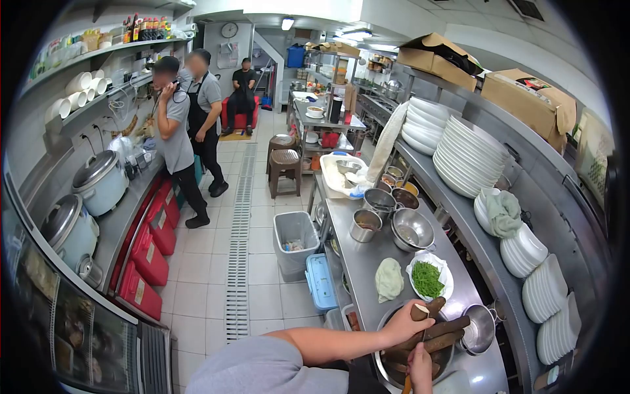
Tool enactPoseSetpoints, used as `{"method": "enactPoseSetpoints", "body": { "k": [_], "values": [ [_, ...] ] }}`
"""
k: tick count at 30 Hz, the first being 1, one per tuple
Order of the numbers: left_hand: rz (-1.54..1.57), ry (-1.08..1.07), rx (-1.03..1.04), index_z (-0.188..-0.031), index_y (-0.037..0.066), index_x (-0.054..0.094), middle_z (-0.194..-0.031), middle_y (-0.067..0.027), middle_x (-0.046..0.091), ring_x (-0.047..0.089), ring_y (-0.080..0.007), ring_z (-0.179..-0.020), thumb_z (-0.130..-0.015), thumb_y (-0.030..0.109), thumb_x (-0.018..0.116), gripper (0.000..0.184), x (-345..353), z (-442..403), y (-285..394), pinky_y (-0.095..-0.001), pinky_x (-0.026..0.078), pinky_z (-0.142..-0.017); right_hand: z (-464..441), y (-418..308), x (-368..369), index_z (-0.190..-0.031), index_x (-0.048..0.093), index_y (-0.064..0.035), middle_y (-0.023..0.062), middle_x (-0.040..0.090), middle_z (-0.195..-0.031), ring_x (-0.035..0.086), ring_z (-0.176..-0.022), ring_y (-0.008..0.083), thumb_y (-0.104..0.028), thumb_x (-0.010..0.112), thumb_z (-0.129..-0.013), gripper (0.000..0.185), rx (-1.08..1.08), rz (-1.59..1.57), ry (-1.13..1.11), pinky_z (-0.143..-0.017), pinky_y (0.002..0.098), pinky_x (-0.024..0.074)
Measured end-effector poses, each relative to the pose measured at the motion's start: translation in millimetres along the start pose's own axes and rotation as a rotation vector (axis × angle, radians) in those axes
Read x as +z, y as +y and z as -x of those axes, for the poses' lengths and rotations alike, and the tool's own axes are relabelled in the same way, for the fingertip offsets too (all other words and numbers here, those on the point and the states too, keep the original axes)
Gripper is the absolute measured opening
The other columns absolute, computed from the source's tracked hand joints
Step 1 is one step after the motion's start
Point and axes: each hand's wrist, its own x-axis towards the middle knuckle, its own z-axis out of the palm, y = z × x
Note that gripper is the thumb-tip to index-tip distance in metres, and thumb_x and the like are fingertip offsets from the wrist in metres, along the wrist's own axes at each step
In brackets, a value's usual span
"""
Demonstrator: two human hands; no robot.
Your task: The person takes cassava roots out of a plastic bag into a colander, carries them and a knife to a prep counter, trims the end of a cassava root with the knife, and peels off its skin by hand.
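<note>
My left hand [401,326] is closed around a thick brown root vegetable [434,306] whose pale cut end faces up. Just below it, my right hand [420,369] grips a knife [407,384] by its orange-brown handle; the thin blade points toward the root. Both hands are over a metal bowl [378,361], where several more long brown roots [443,341] lie, some jutting past the rim. Close by stand a white-lined bowl of chopped greens [428,280], a pale crumpled cloth [389,280] and a metal pot [479,329].
Metal pots [365,224] and a wide metal bowl [412,230] stand farther along the steel counter [341,223]. Stacked white plates [469,157] fill the right shelf. A grey bin [295,246] and blue container [320,281] are left of the counter. Several people [174,125] are farther back.
</note>
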Motion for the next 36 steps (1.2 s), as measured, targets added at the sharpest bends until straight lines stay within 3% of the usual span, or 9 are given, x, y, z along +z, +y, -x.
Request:
{"method": "enactPoseSetpoints", "body": {
  "k": [4,14,17,23,25,27,28,31,36],
  "values": [
    [0.106,0.052,-0.197,-0.123,0.003,0.054,-0.112,-0.0081,0.063,0.059,-0.0156,-0.104,-0.089,0.027,0.074,0.046,8,1,-5,-0.0317,0.048,-0.094,3,-6,6,-0.083,0.053,0.0015,0.0121,0.058,-0.068,0.063,-0.065,0.0264,-0.045,0.053,-0.105,0.052,-0.169,0.354,0.145,-0.061,0.0407,0.0468],
    [0.324,0.130,-0.331,-0.124,-0.003,0.054,-0.109,-0.0118,0.063,0.059,-0.0170,-0.101,-0.089,0.023,0.070,0.046,14,0,-5,-0.0313,0.049,-0.091,-3,-4,19,-0.122,0.052,0.0000,0.0232,0.066,-0.099,0.065,-0.090,0.0393,-0.033,0.058,-0.102,0.039,-0.272,0.300,0.255,-0.082,0.0449,0.0494],
    [0.302,0.123,-0.348,-0.124,-0.003,0.054,-0.112,-0.0120,0.063,0.059,-0.0175,-0.102,-0.090,0.024,0.069,0.046,17,4,-10,-0.0309,0.049,-0.091,-13,-1,26,-0.120,0.055,0.0003,0.0255,0.067,-0.096,0.066,-0.090,0.0454,-0.032,0.057,-0.102,0.037,-0.627,0.263,0.507,-0.081,0.0485,0.0500],
    [0.389,0.054,-0.227,-0.125,0.000,0.053,-0.109,-0.0094,0.062,0.059,-0.0153,-0.097,-0.094,0.044,0.073,0.057,24,-1,-10,-0.0304,0.050,-0.087,-26,6,4,-0.116,0.060,-0.0003,0.0163,0.067,-0.087,0.066,-0.083,0.0352,-0.029,0.049,-0.106,0.033,-0.478,0.315,0.345,-0.075,0.0455,0.0499],
    [0.511,0.067,-0.228,-0.121,0.005,0.054,-0.098,-0.0075,0.063,0.060,-0.0140,-0.083,-0.098,0.048,0.067,0.050,13,-3,13,-0.0290,0.050,-0.076,-30,16,-14,-0.118,0.061,-0.0018,0.0050,0.059,-0.076,0.058,-0.065,0.0187,-0.031,0.046,-0.109,0.035,-0.358,0.173,0.184,-0.059,0.0345,0.0454],
    [0.811,0.030,-0.397,-0.105,0.007,0.058,-0.078,-0.0079,0.061,0.061,-0.0198,-0.070,-0.099,0.057,0.059,0.051,-8,-21,27,-0.0350,0.053,-0.066,-8,-19,-17,-0.121,0.063,-0.0048,-0.0084,0.037,-0.065,0.031,-0.051,0.0017,-0.037,0.037,-0.112,0.042,-0.133,-0.286,-0.026,-0.045,0.0203,0.0225],
    [0.880,0.105,-0.457,-0.099,0.007,0.060,-0.078,-0.0082,0.062,0.062,-0.0217,-0.068,-0.100,0.060,0.055,0.053,-11,-29,34,-0.0369,0.053,-0.065,-2,-24,-22,-0.132,0.056,-0.0079,-0.0087,0.034,-0.064,0.028,-0.048,0.0017,-0.049,0.034,-0.111,0.051,-0.139,-0.258,-0.103,-0.042,0.0204,0.0215],
    [0.944,0.076,-0.359,-0.103,0.009,0.060,-0.079,-0.0085,0.062,0.062,-0.0240,-0.069,-0.102,0.065,0.042,0.059,-22,-49,51,-0.0419,0.053,-0.064,19,-47,-23,-0.153,0.042,-0.0079,-0.0072,0.035,-0.066,0.031,-0.053,0.0036,-0.038,0.038,-0.112,0.051,-0.200,-0.235,-0.213,-0.046,0.0209,0.0268],
    [0.976,-0.004,-0.304,-0.111,0.006,0.056,-0.086,-0.0076,0.057,0.057,-0.0206,-0.079,-0.104,0.059,0.043,0.055,-17,-44,76,-0.0385,0.049,-0.075,42,-52,-23,-0.156,0.037,-0.0084,-0.0014,0.049,-0.089,0.047,-0.076,0.0082,-0.034,0.045,-0.110,0.054,-0.152,-0.328,-0.228,-0.066,0.0246,0.0409]
  ]
}}
